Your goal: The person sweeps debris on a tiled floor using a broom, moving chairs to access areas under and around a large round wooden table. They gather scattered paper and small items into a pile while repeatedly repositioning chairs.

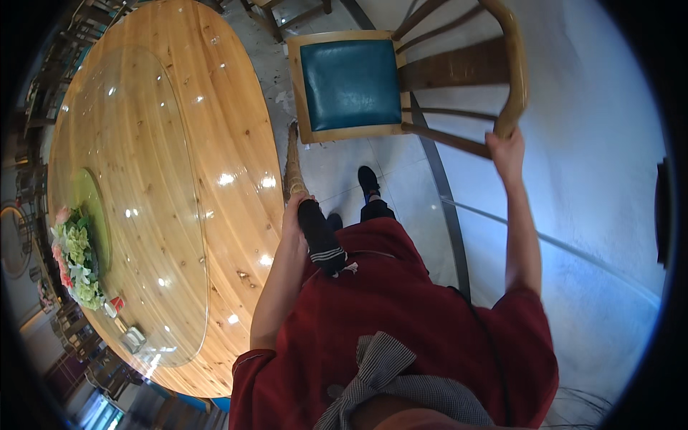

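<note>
My left hand (295,210) is closed around the bound neck of a broom (293,166), just below its black sleeve-like handle covering with white stripes. The broom's fibres reach down beside the table edge to the floor. With my right hand (506,150) I grip the end of the curved top rail of a wooden chair (517,80). The chair has a teal padded seat (352,85) and stands in front of me, its back near the wall. Debris (284,99) lies on the tiled floor between the chair and the table.
A large round wooden table (236,215) with a glass turntable (156,215) is at the left, holding a flower arrangement (78,258). A pale wall (580,188) rises at the right. Another wooden chair (269,13) is at the top, and more furniture stands beyond the table.
</note>
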### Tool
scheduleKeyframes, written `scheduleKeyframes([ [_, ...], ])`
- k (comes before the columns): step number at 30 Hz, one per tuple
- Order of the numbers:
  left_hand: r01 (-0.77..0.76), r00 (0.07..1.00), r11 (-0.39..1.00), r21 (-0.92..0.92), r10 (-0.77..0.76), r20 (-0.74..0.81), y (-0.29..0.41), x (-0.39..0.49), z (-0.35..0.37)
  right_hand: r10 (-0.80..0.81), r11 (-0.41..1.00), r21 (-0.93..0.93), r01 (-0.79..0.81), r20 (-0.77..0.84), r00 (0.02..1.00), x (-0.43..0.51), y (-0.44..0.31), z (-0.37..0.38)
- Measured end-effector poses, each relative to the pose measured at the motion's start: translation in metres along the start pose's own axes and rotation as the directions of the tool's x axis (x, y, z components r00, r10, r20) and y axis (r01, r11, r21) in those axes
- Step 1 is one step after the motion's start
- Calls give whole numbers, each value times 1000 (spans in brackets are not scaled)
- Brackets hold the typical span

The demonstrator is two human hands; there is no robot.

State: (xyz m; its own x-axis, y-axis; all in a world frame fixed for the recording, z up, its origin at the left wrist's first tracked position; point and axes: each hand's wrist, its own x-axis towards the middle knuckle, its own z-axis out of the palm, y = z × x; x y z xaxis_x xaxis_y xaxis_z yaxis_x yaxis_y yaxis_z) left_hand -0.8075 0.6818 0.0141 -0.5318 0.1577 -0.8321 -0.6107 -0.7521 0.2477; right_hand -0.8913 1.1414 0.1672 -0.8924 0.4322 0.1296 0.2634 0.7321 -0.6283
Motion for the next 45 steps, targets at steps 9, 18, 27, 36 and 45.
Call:
scheduleKeyframes([
  [9, 17, 999, 986, 164, -22, 31, -12, -6, -53, 550, 680, 482, -552, 162, 819, -311, 98, -11],
  [18, 125, 986, 918, 376, -156, 53, -37, -26, -78, 739, 523, 615, -589, 16, 673, -468, 108, -10],
  [27, 96, 978, 731, 676, -195, 73, -101, -76, -95, 734, 545, 670, -505, -89, 673, -566, 147, -76],
  [36, 136, 954, 646, 751, -291, 77, -191, -120, -93, 772, 618, 524, -586, -264, 578, -690, 186, -159],
  [45, 184, 938, 682, 708, -337, 80, -240, -144, -102, 800, 599, 503, -623, -393, 453, -741, 164, -236],
])
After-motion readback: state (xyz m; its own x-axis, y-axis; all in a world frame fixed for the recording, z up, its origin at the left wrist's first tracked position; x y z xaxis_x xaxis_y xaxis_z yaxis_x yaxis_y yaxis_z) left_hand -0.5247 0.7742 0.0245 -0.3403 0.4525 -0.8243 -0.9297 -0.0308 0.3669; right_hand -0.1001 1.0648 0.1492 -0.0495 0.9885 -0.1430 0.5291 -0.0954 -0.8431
